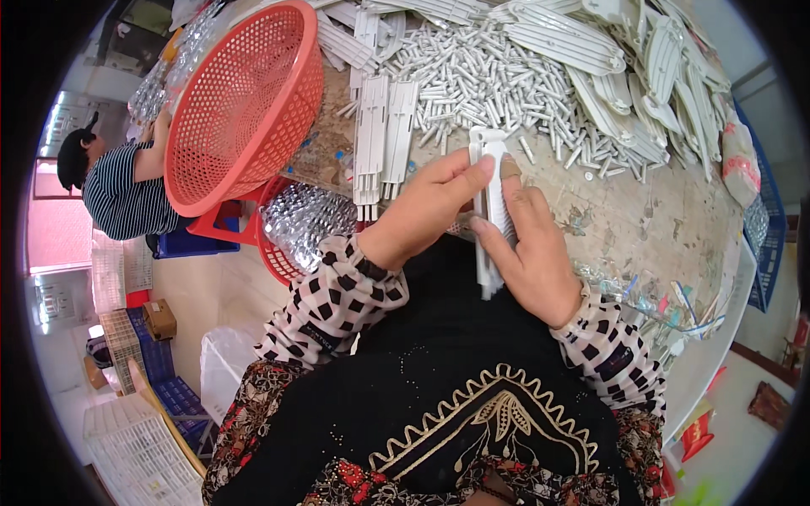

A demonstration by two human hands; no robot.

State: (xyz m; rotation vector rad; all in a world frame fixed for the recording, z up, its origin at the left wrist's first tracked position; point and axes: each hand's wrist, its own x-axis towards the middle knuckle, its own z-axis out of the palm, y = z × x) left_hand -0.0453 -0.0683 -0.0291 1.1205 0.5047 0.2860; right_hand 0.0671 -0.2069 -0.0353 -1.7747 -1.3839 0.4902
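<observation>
Both hands grip one long white plastic piece [496, 207] that stands nearly lengthwise in front of my body, over the table's near edge. My left hand [434, 202] pinches its upper left side with thumb and fingers. From the other side my right hand [531, 240] closes around it, thumb low and fingers higher; one finger wears a tan wrap. Past my fingertips lies a heap of small white cylindrical pieces [481, 80]. Flat white slotted strips [371, 139] lie side by side to the left of the heap.
A red perforated basket [245, 118] tilts at the table's left, above another basket holding shiny silver pieces [308, 223]. Long white curved plastic parts [574, 42] are piled at the far right. A person in a striped shirt [131, 198] works at the left. Blue crates [160, 363] stand beyond.
</observation>
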